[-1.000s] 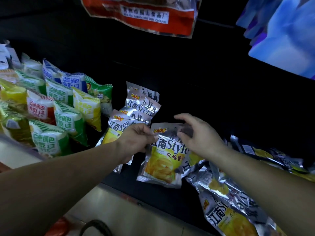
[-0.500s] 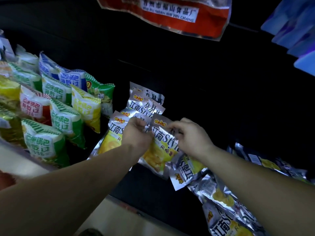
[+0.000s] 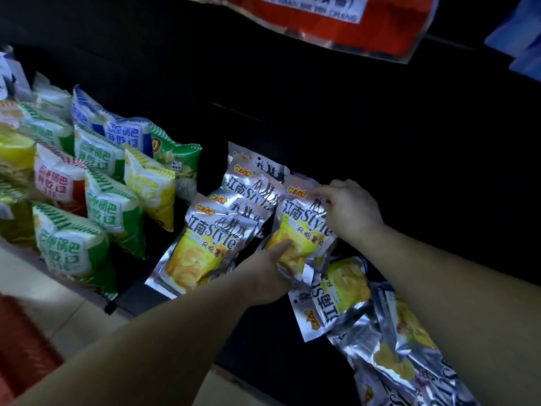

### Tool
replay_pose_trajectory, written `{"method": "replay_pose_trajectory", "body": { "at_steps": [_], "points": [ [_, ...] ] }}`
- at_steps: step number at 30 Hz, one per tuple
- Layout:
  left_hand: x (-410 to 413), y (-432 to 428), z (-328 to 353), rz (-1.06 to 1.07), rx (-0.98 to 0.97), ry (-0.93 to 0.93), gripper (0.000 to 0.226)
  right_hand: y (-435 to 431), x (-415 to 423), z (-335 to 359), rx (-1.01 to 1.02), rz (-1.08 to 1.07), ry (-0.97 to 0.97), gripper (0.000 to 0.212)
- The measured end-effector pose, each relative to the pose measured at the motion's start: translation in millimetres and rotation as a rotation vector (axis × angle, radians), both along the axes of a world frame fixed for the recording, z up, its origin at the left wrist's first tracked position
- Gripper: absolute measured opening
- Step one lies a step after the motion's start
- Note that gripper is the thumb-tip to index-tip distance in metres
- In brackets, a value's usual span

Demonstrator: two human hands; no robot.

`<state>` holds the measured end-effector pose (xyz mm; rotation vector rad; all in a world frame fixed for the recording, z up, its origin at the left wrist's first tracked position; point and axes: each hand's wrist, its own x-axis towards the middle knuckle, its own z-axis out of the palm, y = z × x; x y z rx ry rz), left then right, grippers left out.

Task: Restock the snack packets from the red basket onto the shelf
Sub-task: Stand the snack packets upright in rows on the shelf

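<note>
Head view: both hands hold one silver foil snack packet (image 3: 304, 227) with yellow crisps printed on its front, upright and tilted slightly, over the black shelf (image 3: 263, 350) near the middle of frame. Left hand (image 3: 263, 276) grips the packet's lower edge, thumb pressed on the yellow print, other fingers hidden behind the foil. Right hand (image 3: 348, 209) pinches the packet's upper right corner, fingers curled over the top seam. Held packet sits just right of a leaning row of matching silver packets (image 3: 205, 247), touching or overlapping the front ones; exact contact cannot be told. Just below the held packet lies an upside-down silver packet (image 3: 330, 300), flat on the shelf, and a loose pile of silver packets (image 3: 404, 361) spreads toward the lower right corner. Left part of the shelf carries puffy green-and-white packets (image 3: 70, 250), plus yellow, red and blue ones behind them. Large red packet with white label (image 3: 336, 22) hangs at the top edge; blue packets (image 3: 521, 39) at top right. Blurred red shape (image 3: 23, 347) at lower left, too smeared to identify.
</note>
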<state>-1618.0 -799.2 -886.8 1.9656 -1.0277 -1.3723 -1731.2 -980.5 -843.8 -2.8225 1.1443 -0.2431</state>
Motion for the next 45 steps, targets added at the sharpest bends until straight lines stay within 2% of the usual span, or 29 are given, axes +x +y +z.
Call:
{"method": "replay_pose_trajectory", "body": {
  "at_steps": [2, 3, 5, 8, 10, 13, 17, 20, 22, 26, 29, 31, 35, 40, 43, 45],
  "points": [
    [-9.4, -5.9, -0.3, 0.043, -0.008, 0.083, 0.077, 6.0, -2.7, 0.3, -0.016, 0.043, -0.076, 0.044],
    [-14.5, -8.5, -4.8, 0.041, -0.003, 0.083, 0.080, 11.0, -4.7, -0.4, -0.033, 0.086, -0.116, 0.045],
    [-24.3, -10.8, -19.6, 0.016, 0.002, 0.022, 0.090, 23.3, -13.7, -0.3, -0.085, 0.137, -0.203, 0.045],
    [-30.1, -14.3, -29.5, 0.021, -0.021, -0.060, 0.095, 44.2, -41.4, 2.0, -0.139, 0.065, -0.244, 0.039],
    [-25.3, -18.7, -31.6, -0.017, -0.032, -0.115, 0.095, 55.4, -63.4, -2.9, -0.048, -0.005, -0.211, 0.027],
    [-13.3, -20.0, -30.0, -0.057, -0.033, -0.118, 0.097, 62.9, -87.7, -18.2, 0.278, -0.074, -0.149, 0.017],
    [-11.5, -16.5, -24.5, -0.056, -0.079, -0.064, 0.094, 64.4, -109.7, -38.6, 0.464, -0.159, 0.035, 0.039],
    [-9.0, -20.1, -29.2, -0.043, -0.095, -0.054, 0.095, 60.7, -112.4, -46.0, 0.467, -0.161, 0.134, 0.062],
    [-10.4, -16.8, -32.6, -0.005, -0.111, -0.115, 0.092, 60.1, -106.5, -48.3, 0.504, -0.157, 0.195, 0.078],
    [-15.9, -2.5, -41.6, 0.157, -0.217, -0.274, 0.071, 60.2, -90.8, -57.5, 0.629, -0.124, 0.328, 0.110],
    [-16.2, 4.9, -51.8, 0.091, -0.221, -0.279, 0.074, 62.0, -88.9, -71.3, 0.601, -0.093, 0.462, 0.120],
    [-13.2, 5.9, -55.5, 0.041, -0.203, -0.247, 0.080, 64.3, -89.2, -75.6, 0.560, -0.036, 0.502, 0.112],
    [-3.5, -0.1, -54.9, 0.010, -0.185, -0.188, 0.086, 68.4, -94.1, -74.8, 0.548, 0.110, 0.413, 0.091],
    [-2.5, 0.4, -51.1, -0.022, -0.136, -0.189, 0.090, 91.1, -97.6, -70.6, 0.532, 0.188, 0.402, 0.081],
    [-6.4, 6.6, -43.9, 0.032, -0.174, -0.211, 0.083, 98.1, -99.7, -66.8, 0.577, 0.173, 0.270, 0.072],
    [-12.9, 15.5, -38.7, 0.088, -0.199, -0.314, 0.068, 98.7, -101.6, -65.9, 0.561, 0.147, 0.245, 0.069]
  ]
}}
